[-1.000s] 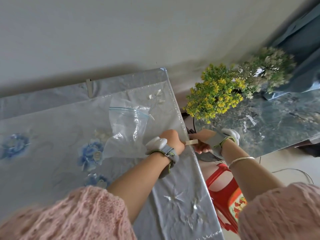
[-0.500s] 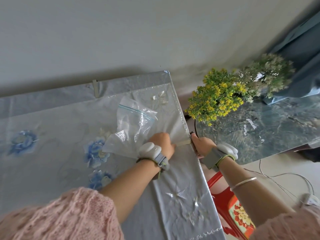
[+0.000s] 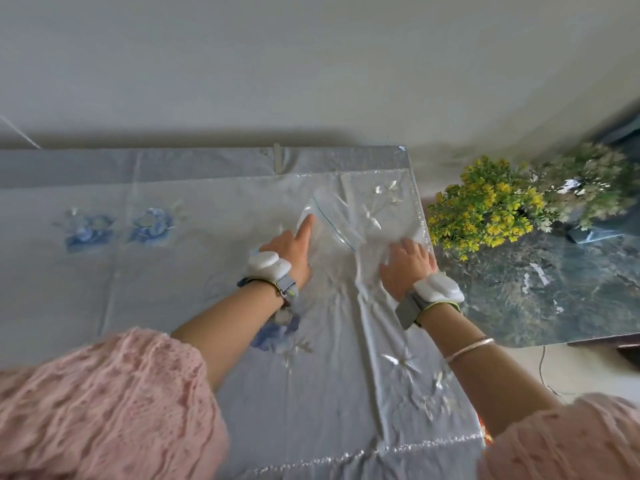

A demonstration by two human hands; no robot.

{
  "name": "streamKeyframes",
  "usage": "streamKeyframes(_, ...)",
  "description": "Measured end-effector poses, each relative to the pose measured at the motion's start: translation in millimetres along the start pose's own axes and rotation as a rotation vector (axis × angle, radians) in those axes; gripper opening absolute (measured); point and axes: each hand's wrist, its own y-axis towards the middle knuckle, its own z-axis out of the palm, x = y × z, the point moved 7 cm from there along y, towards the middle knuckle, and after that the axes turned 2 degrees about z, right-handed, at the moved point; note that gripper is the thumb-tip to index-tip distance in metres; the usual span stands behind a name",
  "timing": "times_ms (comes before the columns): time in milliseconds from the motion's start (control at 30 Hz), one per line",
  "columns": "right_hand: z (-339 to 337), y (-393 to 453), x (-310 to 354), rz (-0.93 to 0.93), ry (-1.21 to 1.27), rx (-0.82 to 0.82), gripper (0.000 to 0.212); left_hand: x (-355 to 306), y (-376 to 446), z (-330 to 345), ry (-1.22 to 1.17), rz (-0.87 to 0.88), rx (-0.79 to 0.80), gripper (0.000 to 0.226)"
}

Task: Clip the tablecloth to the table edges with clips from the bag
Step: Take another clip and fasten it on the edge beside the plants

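A shiny pale blue tablecloth with blue flower prints covers the table. A clear zip bag lies flat on it near the far right corner. My left hand rests on the bag's left side, forefinger stretched out. My right hand lies palm down with spread fingers on the bag's right side, close to the table's right edge. One beige clip grips the cloth at the far edge. Whether the bag holds clips I cannot tell.
A wall runs behind the table. To the right stands a dark marbled glass table with yellow-green artificial flowers and a paler bunch. A cable lies on the floor between the tables.
Both hands left the table's right edge, where they pushed a clip on, and moved onto the tabletop. The bag, standing crumpled before, now lies flattened under them. My view swung left.
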Motion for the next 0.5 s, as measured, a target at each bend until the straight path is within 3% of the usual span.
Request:
streamKeyframes(167,23.7,-20.8,68.8,-0.034,-0.071,0.099,0.04,93.8,-30.5,-30.8,-0.118,-0.11,-0.102,0.069)
streamKeyframes(333,47.0,-61.6,219.6,-0.167,-0.04,0.108,0.037,251.6,-116.3,-69.1,-0.171,-0.273,-0.248,0.064)
streamKeyframes(500,88.2,-98.6,375.4,-0.263,-0.004,0.207,0.04,381.9,-205.4,-102.9,-0.178,-0.407,-0.218,0.065)
